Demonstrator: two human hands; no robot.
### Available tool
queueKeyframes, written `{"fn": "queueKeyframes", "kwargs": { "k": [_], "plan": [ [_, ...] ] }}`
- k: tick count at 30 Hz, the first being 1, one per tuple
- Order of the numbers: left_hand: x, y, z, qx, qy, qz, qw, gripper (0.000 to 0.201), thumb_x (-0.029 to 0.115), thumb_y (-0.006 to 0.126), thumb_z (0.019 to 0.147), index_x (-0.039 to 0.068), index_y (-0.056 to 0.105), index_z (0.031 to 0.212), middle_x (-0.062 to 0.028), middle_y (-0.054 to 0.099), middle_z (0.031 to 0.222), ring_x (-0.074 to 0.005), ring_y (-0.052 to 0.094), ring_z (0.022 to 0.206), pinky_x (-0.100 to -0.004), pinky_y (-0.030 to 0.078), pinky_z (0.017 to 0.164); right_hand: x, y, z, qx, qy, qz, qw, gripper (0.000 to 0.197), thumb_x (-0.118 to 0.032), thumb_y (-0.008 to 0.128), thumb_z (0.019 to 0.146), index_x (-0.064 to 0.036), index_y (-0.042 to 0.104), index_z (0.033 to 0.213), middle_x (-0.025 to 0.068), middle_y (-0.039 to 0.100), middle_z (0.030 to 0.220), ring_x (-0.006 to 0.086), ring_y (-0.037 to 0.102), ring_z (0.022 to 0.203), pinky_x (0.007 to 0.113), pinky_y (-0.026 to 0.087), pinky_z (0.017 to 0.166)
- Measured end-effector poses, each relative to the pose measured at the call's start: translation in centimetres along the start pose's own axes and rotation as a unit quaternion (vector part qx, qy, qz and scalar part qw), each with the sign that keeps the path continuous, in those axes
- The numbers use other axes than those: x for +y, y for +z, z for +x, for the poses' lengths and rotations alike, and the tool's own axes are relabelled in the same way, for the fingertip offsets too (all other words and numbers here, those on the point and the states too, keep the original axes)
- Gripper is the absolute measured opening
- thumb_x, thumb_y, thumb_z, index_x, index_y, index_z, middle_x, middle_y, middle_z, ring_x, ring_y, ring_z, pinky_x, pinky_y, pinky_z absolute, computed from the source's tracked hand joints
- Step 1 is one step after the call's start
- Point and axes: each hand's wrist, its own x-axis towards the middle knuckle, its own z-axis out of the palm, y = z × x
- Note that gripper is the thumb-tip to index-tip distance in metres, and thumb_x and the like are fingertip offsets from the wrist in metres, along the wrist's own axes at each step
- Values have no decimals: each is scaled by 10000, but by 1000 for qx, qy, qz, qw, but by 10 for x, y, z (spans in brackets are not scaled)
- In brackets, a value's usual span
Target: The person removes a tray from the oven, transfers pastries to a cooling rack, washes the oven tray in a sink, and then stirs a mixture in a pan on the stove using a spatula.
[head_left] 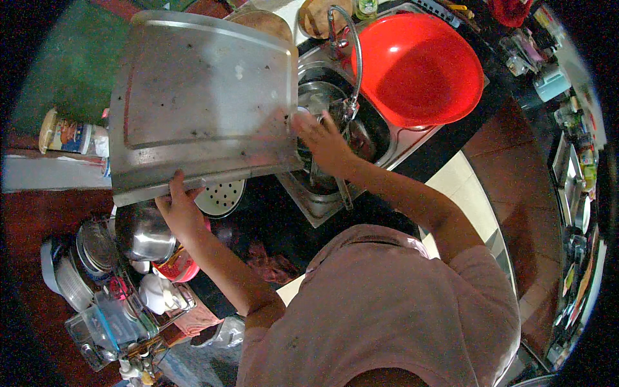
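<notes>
A large grey metal tray (206, 84) with a raised border and dark specks fills the upper left, tilted up over the counter. My left hand (179, 208) grips its near left edge, thumb on the upper face, other fingers partly hidden beneath. At the tray's right edge is my right hand (324, 147), with fingers stretched out toward the metal; whether they touch it I cannot tell. That hand is over the steel sink (380, 145), close to a flexible faucet (353, 84). Dishes in the sink are partly hidden behind my hand.
A big red basin (422, 71) stands on the sink's drainboard at right. Left of me are a steel pot (143, 235), a white perforated colander (222, 197) and a crowded dish rack (116, 319). Black countertop (258, 226) lies before me.
</notes>
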Motion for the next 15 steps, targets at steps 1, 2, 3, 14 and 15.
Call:
{"fn": "queueKeyframes", "kwargs": {
  "k": [1, 2, 3, 14, 15],
  "plan": [
    [6, 4, -4, 15, -31, -47, 998, 457, 161, 708, 767, -34, 484, 1115, -129, 559, 1069, -220, 601, 844, -304, 584, 580, -14, -14, 10, 32, -16, 34, 999, 646, -187, 456, 835, -40, 301, 1444, 115, 227, 1529, 282, 157, 1428, 556, 69, 1133],
    [1, 0, 0, -1, -17, -10, 1000, 465, 162, 707, 769, -36, 478, 1122, -130, 559, 1076, -220, 600, 854, -305, 585, 586, -22, -24, 17, 68, -31, 66, 995, 649, -186, 458, 834, -33, 297, 1444, 118, 223, 1530, 279, 153, 1429, 557, 67, 1133],
    [-11, -8, 8, -16, -3, 26, 1000, 473, 164, 706, 772, -38, 472, 1130, -131, 558, 1083, -220, 600, 864, -306, 586, 591, -25, -19, 19, 82, -34, 92, 992, 648, -186, 458, 836, -11, 294, 1438, 133, 228, 1525, 273, 152, 1430, 560, 52, 1132],
    [-11, -18, 5, -10, 0, 67, 998, 458, 183, 706, 785, -34, 488, 1125, -131, 566, 1102, -209, 584, 917, -320, 567, 638, -2, 9, 18, -46, 104, 77, 991, 360, -208, 551, 794, -14, 586, 1096, 170, 572, 1168, 317, 501, 1163, 502, 353, 998],
    [-3, -16, 0, 2, -31, 43, 999, 451, 181, 706, 784, -31, 492, 1120, -129, 568, 1097, -209, 581, 917, -321, 565, 642, 4, 10, 24, -90, 125, 135, 979, 286, -214, 556, 801, -30, 630, 1007, 168, 641, 1060, 323, 583, 1072, 480, 424, 947]
  ]
}}
